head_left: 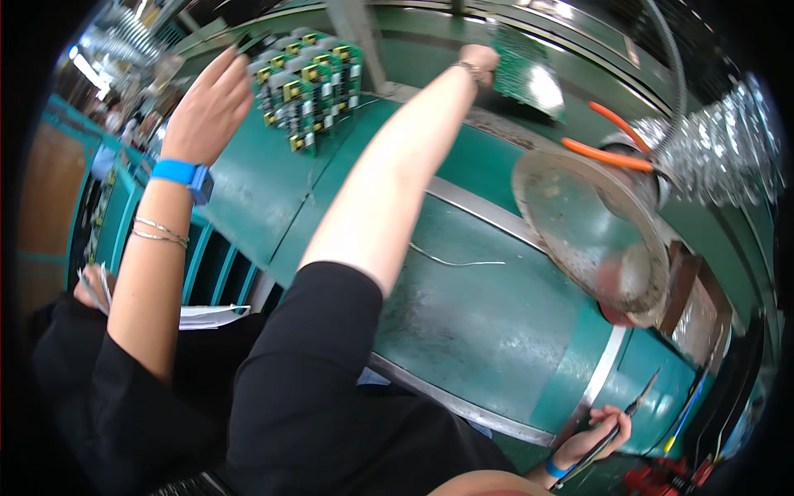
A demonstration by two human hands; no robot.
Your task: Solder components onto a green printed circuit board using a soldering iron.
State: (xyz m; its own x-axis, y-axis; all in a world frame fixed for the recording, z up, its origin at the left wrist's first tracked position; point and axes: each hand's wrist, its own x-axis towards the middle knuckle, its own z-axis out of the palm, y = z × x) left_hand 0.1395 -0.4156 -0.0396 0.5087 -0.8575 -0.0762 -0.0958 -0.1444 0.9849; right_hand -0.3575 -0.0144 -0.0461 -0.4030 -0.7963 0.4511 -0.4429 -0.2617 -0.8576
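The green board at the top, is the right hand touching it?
Touching. The head view shows the right hand closed on the edge of the green circuit board, with the fingers hidden behind the edge and no gap between them.

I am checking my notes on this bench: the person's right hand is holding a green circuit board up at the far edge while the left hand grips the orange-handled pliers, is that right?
Not quite. In the head view the right hand does hold the green circuit board, but the left hand is open beside the stack of circuit boards; the orange-handled pliers lie untouched by the metal bowl.

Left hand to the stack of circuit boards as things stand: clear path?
Probably yes. The left hand hovers open right beside the stack of circuit boards, nothing between them. The right hand is off at a separate green board.
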